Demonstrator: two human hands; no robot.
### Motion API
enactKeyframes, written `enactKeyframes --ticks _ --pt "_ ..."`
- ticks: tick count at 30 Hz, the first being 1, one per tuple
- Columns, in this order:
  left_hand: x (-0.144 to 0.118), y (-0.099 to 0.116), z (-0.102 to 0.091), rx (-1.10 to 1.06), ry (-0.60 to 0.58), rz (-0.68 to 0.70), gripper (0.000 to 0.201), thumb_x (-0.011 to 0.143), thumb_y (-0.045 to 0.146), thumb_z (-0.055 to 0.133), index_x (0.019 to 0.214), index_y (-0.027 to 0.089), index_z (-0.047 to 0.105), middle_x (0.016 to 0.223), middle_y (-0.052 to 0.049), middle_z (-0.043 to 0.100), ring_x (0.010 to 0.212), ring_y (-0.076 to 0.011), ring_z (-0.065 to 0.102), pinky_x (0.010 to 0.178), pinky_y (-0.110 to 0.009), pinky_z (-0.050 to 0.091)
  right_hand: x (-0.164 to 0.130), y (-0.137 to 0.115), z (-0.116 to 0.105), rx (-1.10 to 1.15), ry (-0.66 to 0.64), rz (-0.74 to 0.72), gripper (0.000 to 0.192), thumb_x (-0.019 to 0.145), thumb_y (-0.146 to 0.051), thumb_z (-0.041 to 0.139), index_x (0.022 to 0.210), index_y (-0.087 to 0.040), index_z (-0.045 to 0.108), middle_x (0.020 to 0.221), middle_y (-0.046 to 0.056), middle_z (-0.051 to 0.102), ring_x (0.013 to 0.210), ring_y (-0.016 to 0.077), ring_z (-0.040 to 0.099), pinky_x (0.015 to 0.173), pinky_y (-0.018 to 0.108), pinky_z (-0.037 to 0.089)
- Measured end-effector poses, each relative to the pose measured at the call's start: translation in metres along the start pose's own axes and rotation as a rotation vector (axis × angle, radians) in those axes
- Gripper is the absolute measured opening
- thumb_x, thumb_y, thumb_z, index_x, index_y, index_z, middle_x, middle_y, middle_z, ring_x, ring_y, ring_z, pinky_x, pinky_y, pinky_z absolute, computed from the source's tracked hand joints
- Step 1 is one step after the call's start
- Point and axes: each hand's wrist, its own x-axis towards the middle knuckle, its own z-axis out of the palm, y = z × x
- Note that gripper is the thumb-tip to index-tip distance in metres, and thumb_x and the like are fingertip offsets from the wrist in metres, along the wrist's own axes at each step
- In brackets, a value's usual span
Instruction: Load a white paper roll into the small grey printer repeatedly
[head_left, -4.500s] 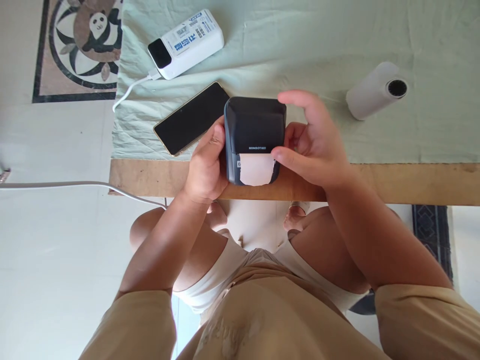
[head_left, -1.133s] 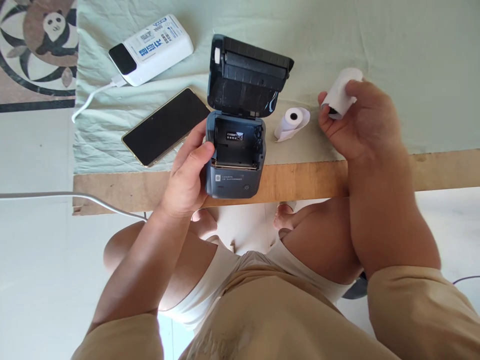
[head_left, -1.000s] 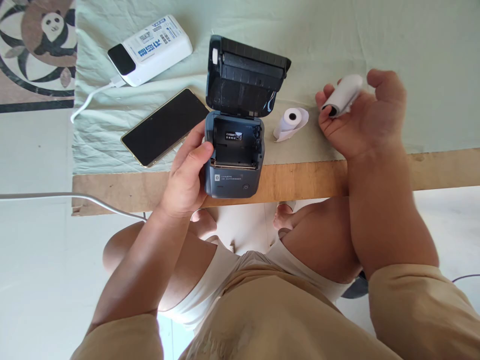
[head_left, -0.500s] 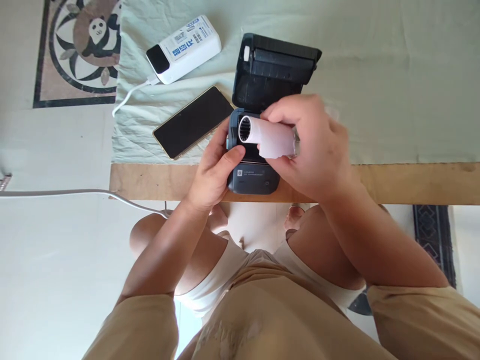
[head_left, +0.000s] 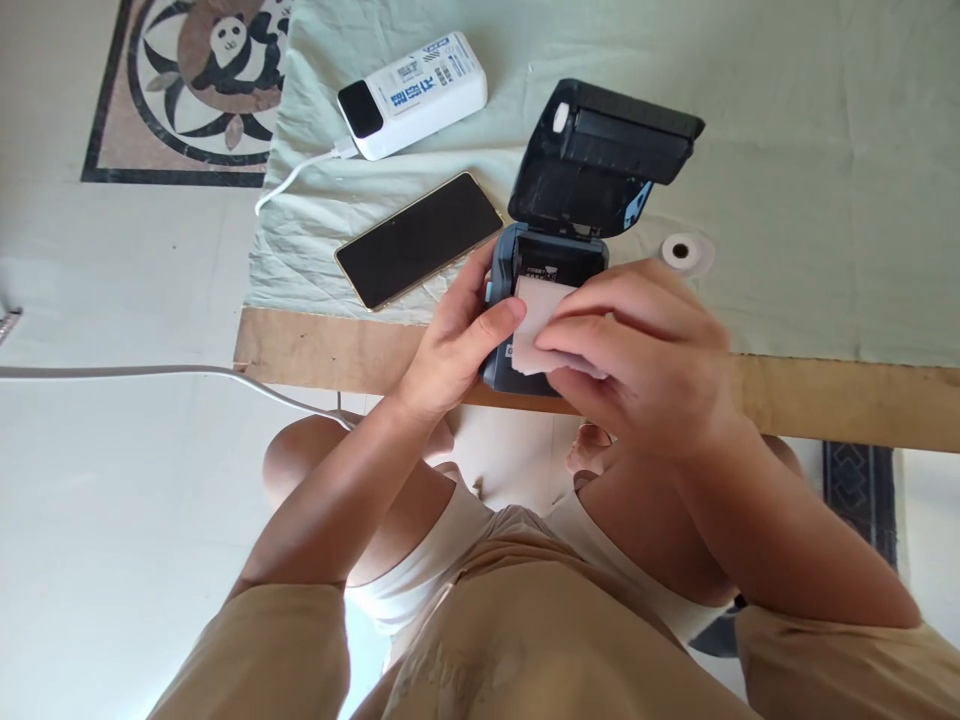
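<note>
A small dark label printer [head_left: 551, 262] stands at the table's near edge with its lid [head_left: 604, 160] swung up and back. My left hand [head_left: 457, 340] grips the printer's left side, thumb laid over its front. My right hand [head_left: 645, 350] pinches the loose white end of a paper roll [head_left: 534, 325] over the printer's front; the roll itself is mostly hidden under my fingers. A smaller, nearly used paper roll [head_left: 681, 252] lies on the cloth to the right of the printer.
A black phone [head_left: 418, 238] lies face up left of the printer. A white power bank [head_left: 411, 95] with a white cable [head_left: 296, 175] sits at the back left. A pale green cloth [head_left: 810, 180] covers the wooden table [head_left: 847, 390]. Another cable [head_left: 150, 372] crosses the floor.
The printer lid was opened and a small roll set on the cloth. My right hand picked up the larger roll, carried it to the printer, and now holds its paper end over the front.
</note>
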Motion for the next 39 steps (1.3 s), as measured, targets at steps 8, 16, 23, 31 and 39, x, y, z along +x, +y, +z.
enactKeyframes --ticks 8,16,23,31,39 --pt "-0.001 0.005 0.002 0.016 -0.024 -0.076 0.072 0.086 0.056 0.091 0.147 0.029 0.066 0.137 -0.008 0.077 0.124 -0.0343 0.075 0.105 -0.046 0.063 0.003 0.008 -0.021 0.167 0.142 0.046 0.009 0.104 -0.039 0.065 0.111 -0.038 0.071 0.118 0.002 0.073 0.123 0.0272 0.073 0.090 0.048 0.065" --pt "0.000 -0.002 0.001 0.059 -0.018 -0.035 0.071 0.082 0.060 0.092 0.143 0.031 0.069 0.130 -0.008 0.077 0.115 -0.0346 0.076 0.095 -0.046 0.066 0.004 0.013 -0.023 0.192 0.200 0.288 0.024 0.105 -0.039 0.071 0.128 -0.044 0.073 0.124 -0.003 0.076 0.083 0.0137 0.070 0.065 0.033 0.053" --pt "0.003 -0.005 -0.001 0.005 0.017 -0.063 0.089 0.069 0.070 0.098 0.142 0.030 0.067 0.144 -0.010 0.073 0.149 -0.0466 0.063 0.119 -0.057 0.060 0.000 0.024 -0.016 0.344 -0.096 0.358 0.040 0.090 -0.030 0.077 0.130 -0.033 0.073 0.157 0.005 0.064 0.060 0.0026 0.055 0.064 0.031 0.062" --pt "-0.011 -0.001 0.002 0.090 0.059 -0.008 0.062 0.089 0.073 0.083 0.134 0.032 0.075 0.114 -0.006 0.076 0.097 -0.0285 0.076 0.080 -0.041 0.065 -0.015 0.035 0.011 0.688 -0.190 0.432 0.081 0.088 -0.040 0.080 0.159 -0.041 0.042 0.153 0.004 0.063 0.109 0.0199 0.073 0.071 0.030 0.065" --pt "-0.002 0.005 0.003 0.023 0.009 -0.087 0.067 0.085 0.070 0.089 0.136 0.029 0.074 0.124 -0.007 0.079 0.115 -0.0347 0.078 0.090 -0.043 0.067 -0.017 0.038 0.017 0.770 -0.174 0.514 0.083 0.088 -0.056 0.086 0.158 -0.042 0.043 0.131 0.002 0.067 0.104 0.0192 0.072 0.075 0.031 0.065"
